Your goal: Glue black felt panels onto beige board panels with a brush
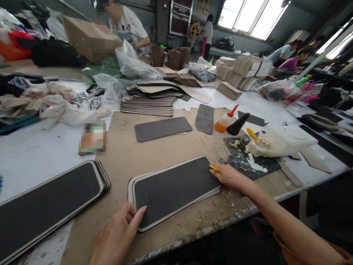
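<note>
In front of me lies a dark grey rectangular panel (176, 191) with rounded corners and a beige border, on top of at least one similar piece. My left hand (118, 230) pinches its near left corner, thumb on top and fingers curled at the edge. Over the panel's right end, my right hand (227, 175) is closed around a slim yellow pointed tool (214, 168), most of it hidden in the fingers; the hand also touches the panel's edge. Beyond the panel, a bare grey board (163, 129) lies flat on the brown sheet (118, 147).
At left is a stack of bordered panels (55, 202). To the right are a glue-smeared dark board (264, 167), a whitish plastic container (286, 140), a red-tipped bottle (224, 121) and a black cone (238, 124). Stacked boards (149, 101) stand behind; a person (132, 25) works across the table.
</note>
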Demonstrator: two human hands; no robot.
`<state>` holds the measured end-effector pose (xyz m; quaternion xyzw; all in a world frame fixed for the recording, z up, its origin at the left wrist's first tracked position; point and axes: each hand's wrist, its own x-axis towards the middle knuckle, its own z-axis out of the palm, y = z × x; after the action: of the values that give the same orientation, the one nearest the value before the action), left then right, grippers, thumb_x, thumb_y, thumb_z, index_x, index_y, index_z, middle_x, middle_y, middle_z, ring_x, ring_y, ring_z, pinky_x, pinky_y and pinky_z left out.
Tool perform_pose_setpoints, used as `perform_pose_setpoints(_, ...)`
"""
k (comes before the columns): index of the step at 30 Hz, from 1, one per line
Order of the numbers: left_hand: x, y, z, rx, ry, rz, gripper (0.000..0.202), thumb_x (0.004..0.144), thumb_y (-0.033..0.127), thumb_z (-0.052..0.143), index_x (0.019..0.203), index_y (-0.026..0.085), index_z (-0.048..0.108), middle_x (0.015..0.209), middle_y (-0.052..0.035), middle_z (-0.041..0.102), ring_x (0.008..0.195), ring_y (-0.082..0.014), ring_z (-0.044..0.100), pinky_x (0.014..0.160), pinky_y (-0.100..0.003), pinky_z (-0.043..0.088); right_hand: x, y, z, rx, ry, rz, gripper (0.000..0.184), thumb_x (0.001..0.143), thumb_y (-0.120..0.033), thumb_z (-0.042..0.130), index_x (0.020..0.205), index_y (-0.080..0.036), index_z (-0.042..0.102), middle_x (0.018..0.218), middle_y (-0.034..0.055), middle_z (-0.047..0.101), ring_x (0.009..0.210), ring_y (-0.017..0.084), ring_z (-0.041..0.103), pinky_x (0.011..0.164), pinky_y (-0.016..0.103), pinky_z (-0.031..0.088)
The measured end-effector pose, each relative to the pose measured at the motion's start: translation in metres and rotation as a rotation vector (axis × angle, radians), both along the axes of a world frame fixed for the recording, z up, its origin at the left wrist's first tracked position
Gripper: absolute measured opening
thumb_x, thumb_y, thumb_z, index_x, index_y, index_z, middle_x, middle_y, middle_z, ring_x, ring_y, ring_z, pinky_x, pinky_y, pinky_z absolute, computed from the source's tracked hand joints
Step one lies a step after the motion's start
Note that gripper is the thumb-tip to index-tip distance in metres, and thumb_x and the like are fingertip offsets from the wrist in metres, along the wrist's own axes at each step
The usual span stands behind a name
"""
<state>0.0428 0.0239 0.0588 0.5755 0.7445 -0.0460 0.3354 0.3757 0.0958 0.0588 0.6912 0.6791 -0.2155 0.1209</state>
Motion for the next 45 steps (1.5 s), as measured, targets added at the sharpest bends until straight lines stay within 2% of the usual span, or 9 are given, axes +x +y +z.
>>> perform_pose_setpoints(5,-0.001,-0.001,-0.002,0.011,-0.005,0.008,0.033,0.084,0.048,0.032,0.064,0.024,0.045,0.056,0.0027,0.057,0.06,-0.0173,0.057,0.057,-0.027,0.032,0.002,0.002,0.0,-0.055,-0.069,-0.012,0.031,0.089,-0.037,0.038,0.097,-0.018,0.062,0.099,0.0123,0.068,0.093,0.027,0.063,0.079,0.034,0.044)
perform_pose_setpoints(11,-0.001,-0.001,-0.004,0.046,-0.013,0.036,0.032,0.084,0.046,0.034,0.064,0.024,0.046,0.056,0.0018,0.058,0.062,-0.0184,0.058,0.056,-0.026,0.032,0.007,0.006,-0.002,-0.087,-0.037,0.002,0.033,0.089,-0.038,0.037,0.099,-0.021,0.062,0.102,0.0094,0.068,0.096,0.024,0.062,0.081,0.031,0.044)
perform_pose_setpoints(21,0.004,-0.003,0.003,0.139,0.012,0.057,0.023,0.085,0.038,0.043,0.068,0.023,0.048,0.061,0.0011,0.061,0.065,-0.0182,0.059,0.057,-0.026,0.03,0.022,0.011,-0.02,-0.061,0.026,0.034,0.037,0.086,-0.037,0.037,0.105,-0.019,0.064,0.104,0.0118,0.068,0.099,0.027,0.061,0.086,0.035,0.044)
perform_pose_setpoints(25,0.005,-0.009,-0.008,0.261,0.071,0.063,0.018,0.084,0.037,0.049,0.075,0.022,0.049,0.06,0.0021,0.059,0.061,-0.0167,0.06,0.054,-0.025,0.033,0.025,0.013,-0.025,-0.032,0.018,0.0,0.034,0.084,-0.038,0.042,0.098,-0.022,0.068,0.098,0.0093,0.07,0.095,0.028,0.063,0.082,0.036,0.046)
perform_pose_setpoints(28,0.003,-0.017,-0.025,0.592,0.122,-0.045,0.014,0.084,0.034,0.053,0.084,0.02,0.053,0.07,-0.0005,0.062,0.064,-0.016,0.06,0.058,-0.025,0.041,0.023,0.013,-0.023,-0.009,0.009,0.01,0.032,0.084,-0.037,0.042,0.095,-0.022,0.068,0.098,0.0087,0.07,0.094,0.027,0.063,0.081,0.034,0.047)
perform_pose_setpoints(31,-0.001,-0.023,-0.038,1.022,0.119,-0.265,0.017,0.086,0.025,0.05,0.101,0.018,0.054,0.09,-0.0069,0.063,0.084,-0.0189,0.061,0.076,-0.03,0.047,0.017,0.011,-0.015,-0.029,-0.013,0.032,0.033,0.086,-0.036,0.039,0.097,-0.021,0.066,0.099,0.0094,0.069,0.094,0.026,0.063,0.081,0.032,0.046)
perform_pose_setpoints(33,-0.006,-0.025,-0.043,1.151,0.105,-0.383,0.023,0.086,0.022,0.048,0.108,0.016,0.054,0.103,-0.0106,0.062,0.098,-0.0216,0.058,0.085,-0.034,0.046,0.011,0.009,-0.009,-0.054,-0.028,0.037,0.034,0.088,-0.035,0.038,0.098,-0.019,0.065,0.101,0.0104,0.069,0.095,0.024,0.063,0.082,0.03,0.045)
perform_pose_setpoints(39,-0.021,-0.029,-0.054,1.141,0.046,-0.568,0.055,0.079,0.047,0.055,0.123,0.014,0.048,0.123,-0.0139,0.056,0.114,-0.0277,0.051,0.092,-0.04,0.044,0.005,0.007,-0.003,-0.05,-0.054,-0.026,0.03,0.088,-0.038,0.042,0.093,-0.02,0.066,0.096,0.0076,0.069,0.091,0.021,0.064,0.077,0.026,0.044)
perform_pose_setpoints(45,-0.022,-0.029,-0.061,1.152,0.018,-0.552,0.054,0.08,0.046,0.055,0.123,0.014,0.048,0.124,-0.0138,0.056,0.115,-0.0277,0.051,0.091,-0.041,0.045,0.009,0.002,0.003,0.06,-0.113,-0.141,0.034,0.083,-0.046,0.047,0.088,-0.016,0.064,0.089,0.0148,0.068,0.087,0.028,0.063,0.068,0.03,0.044)
